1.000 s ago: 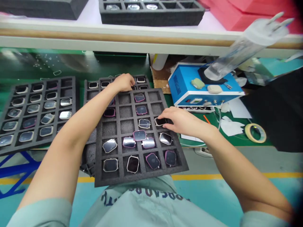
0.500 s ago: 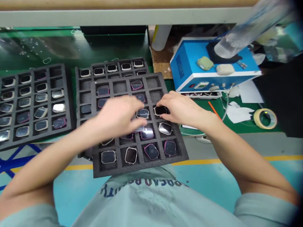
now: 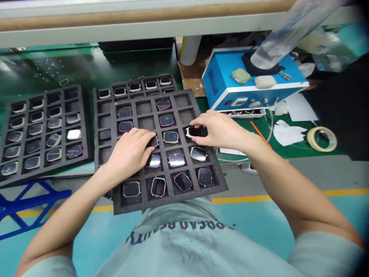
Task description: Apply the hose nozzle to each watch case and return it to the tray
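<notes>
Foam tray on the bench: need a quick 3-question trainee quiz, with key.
1. Which touches the white-rimmed frame: the left hand or the right hand?
2. True or false: the tape roll lies to the right of the blue box.
3. How many foam trays show?

Key: 1. right hand; 2. true; 3. three.

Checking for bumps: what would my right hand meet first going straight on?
The white-rimmed dark panel in the foam tray; your right hand seems already on it, though depth is unclear.
</notes>
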Motion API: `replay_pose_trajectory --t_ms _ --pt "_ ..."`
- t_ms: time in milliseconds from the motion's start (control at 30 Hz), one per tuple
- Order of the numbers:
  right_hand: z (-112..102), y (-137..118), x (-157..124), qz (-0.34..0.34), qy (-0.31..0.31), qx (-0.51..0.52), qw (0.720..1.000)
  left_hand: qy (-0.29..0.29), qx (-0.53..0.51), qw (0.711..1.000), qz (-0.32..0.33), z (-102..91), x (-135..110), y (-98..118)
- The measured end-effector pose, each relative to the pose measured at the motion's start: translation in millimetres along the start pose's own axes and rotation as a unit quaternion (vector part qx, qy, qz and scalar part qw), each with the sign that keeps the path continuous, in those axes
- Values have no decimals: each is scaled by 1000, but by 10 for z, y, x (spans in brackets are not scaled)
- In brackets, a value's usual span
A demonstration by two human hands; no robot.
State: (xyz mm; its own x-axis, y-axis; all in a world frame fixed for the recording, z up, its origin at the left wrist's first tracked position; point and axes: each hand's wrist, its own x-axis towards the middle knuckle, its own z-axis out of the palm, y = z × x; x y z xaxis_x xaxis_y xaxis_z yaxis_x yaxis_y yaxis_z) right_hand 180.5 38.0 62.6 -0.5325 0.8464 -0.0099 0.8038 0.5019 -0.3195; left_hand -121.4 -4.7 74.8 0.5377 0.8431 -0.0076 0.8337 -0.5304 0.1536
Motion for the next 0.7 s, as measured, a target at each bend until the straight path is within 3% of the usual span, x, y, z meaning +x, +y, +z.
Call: replay_pose_trajectory --t_ms 100,200,300,367,433,500,533,600,700 --pt "-48 -66 -238 11 21 50 998 -23 -10 1000 -17 41 5 -63" --pt "-12 -198 -504 13 8 34 999 -9 -49 999 -17 99 28 -94" --pt "93 -333 -676 23 1 -19 1000 56 -91 994 -38 120 -103 -163" --pt "174 -397 -734 29 7 -43 999 127 -94 979 -128 121 -362 -224" --pt "257 -427 -768 35 13 -53 998 174 -101 938 -282 142 -735 -240" --pt "345 -416 -786 51 29 -57 997 151 -171 880 -417 206 -1114 -165" --pt "388 -396 -790 65 39 -63 995 126 -226 852 -455 253 -1265 -96" --pt "465 -342 -787 67 46 -79 994 93 -332 811 -473 353 -1448 62" --pt "522 -256 -776 53 30 -75 995 101 -425 770 -465 434 -1473 219"
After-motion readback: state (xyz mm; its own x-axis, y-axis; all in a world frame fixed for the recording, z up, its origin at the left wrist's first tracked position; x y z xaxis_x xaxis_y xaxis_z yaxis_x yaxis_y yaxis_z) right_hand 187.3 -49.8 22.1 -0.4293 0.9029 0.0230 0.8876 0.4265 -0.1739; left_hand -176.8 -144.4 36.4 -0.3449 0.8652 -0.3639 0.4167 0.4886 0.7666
